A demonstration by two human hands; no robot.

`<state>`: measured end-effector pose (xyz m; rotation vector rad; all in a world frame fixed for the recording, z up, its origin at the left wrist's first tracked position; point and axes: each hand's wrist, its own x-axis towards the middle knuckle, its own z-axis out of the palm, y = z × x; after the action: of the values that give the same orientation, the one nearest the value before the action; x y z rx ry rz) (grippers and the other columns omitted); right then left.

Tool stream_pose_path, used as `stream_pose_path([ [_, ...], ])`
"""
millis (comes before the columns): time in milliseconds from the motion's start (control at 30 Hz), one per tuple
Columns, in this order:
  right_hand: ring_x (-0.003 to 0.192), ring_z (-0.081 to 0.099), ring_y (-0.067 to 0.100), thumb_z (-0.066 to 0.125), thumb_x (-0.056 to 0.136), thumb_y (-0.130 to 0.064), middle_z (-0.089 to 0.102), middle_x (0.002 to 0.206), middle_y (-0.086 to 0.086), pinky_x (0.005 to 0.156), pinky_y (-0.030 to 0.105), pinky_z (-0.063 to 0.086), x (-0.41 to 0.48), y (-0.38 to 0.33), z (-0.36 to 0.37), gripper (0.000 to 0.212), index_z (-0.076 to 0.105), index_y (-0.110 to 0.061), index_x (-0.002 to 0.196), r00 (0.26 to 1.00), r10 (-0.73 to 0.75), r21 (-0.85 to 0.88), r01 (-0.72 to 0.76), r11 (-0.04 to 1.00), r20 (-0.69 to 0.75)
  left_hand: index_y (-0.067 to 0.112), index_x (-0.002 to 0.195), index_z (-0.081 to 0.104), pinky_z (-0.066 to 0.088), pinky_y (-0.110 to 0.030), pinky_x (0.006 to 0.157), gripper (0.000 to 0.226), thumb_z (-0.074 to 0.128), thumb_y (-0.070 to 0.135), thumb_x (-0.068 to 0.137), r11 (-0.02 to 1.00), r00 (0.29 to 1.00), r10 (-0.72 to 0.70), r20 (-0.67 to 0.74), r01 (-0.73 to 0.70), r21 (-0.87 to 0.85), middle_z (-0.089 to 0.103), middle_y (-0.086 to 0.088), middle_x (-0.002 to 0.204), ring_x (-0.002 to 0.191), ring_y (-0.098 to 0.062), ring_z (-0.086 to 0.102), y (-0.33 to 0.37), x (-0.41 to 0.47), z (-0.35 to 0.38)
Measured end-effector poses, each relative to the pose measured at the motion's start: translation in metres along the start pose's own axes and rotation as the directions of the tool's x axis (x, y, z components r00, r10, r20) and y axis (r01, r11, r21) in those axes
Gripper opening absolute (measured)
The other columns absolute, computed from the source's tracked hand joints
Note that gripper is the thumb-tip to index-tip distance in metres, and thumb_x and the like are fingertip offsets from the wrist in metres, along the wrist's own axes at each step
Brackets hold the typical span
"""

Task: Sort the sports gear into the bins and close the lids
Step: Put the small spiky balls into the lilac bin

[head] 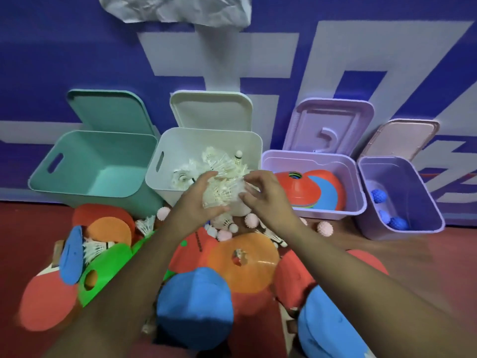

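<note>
A blue wall with large white lettering (pixel 77 47) rises behind a red floor (pixel 426 254), and four open plastic bins stand in a row against it, each with its lid leaning on the wall behind. From left to right they are an empty teal plastic bin (pixel 103 156), a white plastic bin (pixel 180 148) holding white feather shuttlecocks, a lilac plastic bin (pixel 309 155) holding a stack of red and blue flat disc cones (pixel 309 187), and a smaller purple bin (pixel 413 189) with blue spiky balls (pixel 379 195) in it. In front of the bins the floor is heaped with unsorted gear: a blue disc cone (pixel 195 308), an orange disc cone (pixel 244 262) and a green disc cone (pixel 105 270) among red ones. The left hand (pixel 204 200) and right hand (pixel 260 192) are close together over the white bin's front edge, fingers of both curled around one bunch of white feather shuttlecocks (pixel 222 192) held between them. Loose shuttlecocks (pixel 96 248) and pale pink spiky balls (pixel 324 228) lie scattered among the cones.
</note>
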<state>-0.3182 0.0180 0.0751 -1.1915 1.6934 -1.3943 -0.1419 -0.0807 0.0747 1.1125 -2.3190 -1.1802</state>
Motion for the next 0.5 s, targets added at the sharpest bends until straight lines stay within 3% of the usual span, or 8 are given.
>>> stream_pose_path([
  [100, 0.106, 0.058, 0.018, 0.068, 0.083, -0.006, 0.054, 0.101, -0.006, 0.093, 0.03, 0.051, 0.036, -0.01, 0.039, 0.01, 0.06, -0.011, 0.087, 0.997, 0.021, -0.16, -0.033, 0.987, -0.075, 0.02, 0.123, 0.044, 0.037, -0.021, 0.079, 0.066, 0.084, 0.029, 0.072, 0.996, 0.999, 0.009, -0.043, -0.005, 0.087, 0.057, 0.003, 0.113, 0.1, -0.014, 0.055, -0.022, 0.025, -0.04],
  [167, 0.102, 0.06, 0.02, 0.068, 0.084, -0.012, 0.06, 0.099, -0.002, 0.091, 0.034, 0.05, 0.057, -0.012, 0.056, 0.008, 0.061, -0.012, 0.087, 0.995, 0.055, -0.259, -0.074, 0.963, -0.078, 0.017, 0.118, 0.048, 0.036, -0.025, 0.075, 0.059, 0.083, 0.032, 0.073, 0.985, 0.999, 0.039, -0.021, -0.035, 0.171, 0.06, 0.001, 0.107, 0.095, -0.018, 0.056, -0.036, 0.044, -0.056],
  [300, 0.086, 0.058, 0.017, 0.068, 0.084, -0.012, 0.06, 0.091, -0.001, 0.077, 0.027, 0.043, 0.078, 0.002, 0.073, 0.023, 0.059, -0.009, 0.105, 0.966, 0.221, -0.347, -0.255, 0.903, -0.136, 0.017, 0.134, 0.049, 0.038, -0.029, 0.097, 0.07, 0.08, 0.039, 0.075, 0.955, 0.984, 0.048, 0.169, -0.095, 0.28, 0.05, -0.005, 0.125, 0.116, -0.02, 0.05, -0.066, 0.079, -0.062],
  [400, 0.088, 0.059, 0.022, 0.07, 0.085, -0.019, 0.063, 0.093, 0.003, 0.076, 0.031, 0.043, 0.081, 0.023, 0.076, 0.022, 0.059, -0.009, 0.101, 0.946, 0.29, -0.442, -0.326, 0.836, -0.149, 0.021, 0.145, 0.041, 0.03, -0.031, 0.109, 0.074, 0.073, 0.043, 0.082, 0.908, 0.958, 0.007, 0.288, -0.126, 0.398, 0.044, -0.006, 0.142, 0.132, -0.024, 0.04, -0.083, 0.099, -0.05],
  [500, 0.096, 0.061, 0.026, 0.067, 0.089, -0.022, 0.068, 0.104, 0.009, 0.075, 0.029, 0.04, 0.09, 0.039, 0.082, 0.024, 0.062, -0.008, 0.107, 0.942, 0.282, -0.511, -0.335, 0.791, -0.181, 0.025, 0.145, 0.04, 0.03, -0.033, 0.112, 0.071, 0.074, 0.035, 0.083, 0.916, 0.966, 0.017, 0.258, -0.118, 0.383, 0.044, -0.002, 0.148, 0.135, -0.024, 0.041, -0.094, 0.114, -0.039],
])
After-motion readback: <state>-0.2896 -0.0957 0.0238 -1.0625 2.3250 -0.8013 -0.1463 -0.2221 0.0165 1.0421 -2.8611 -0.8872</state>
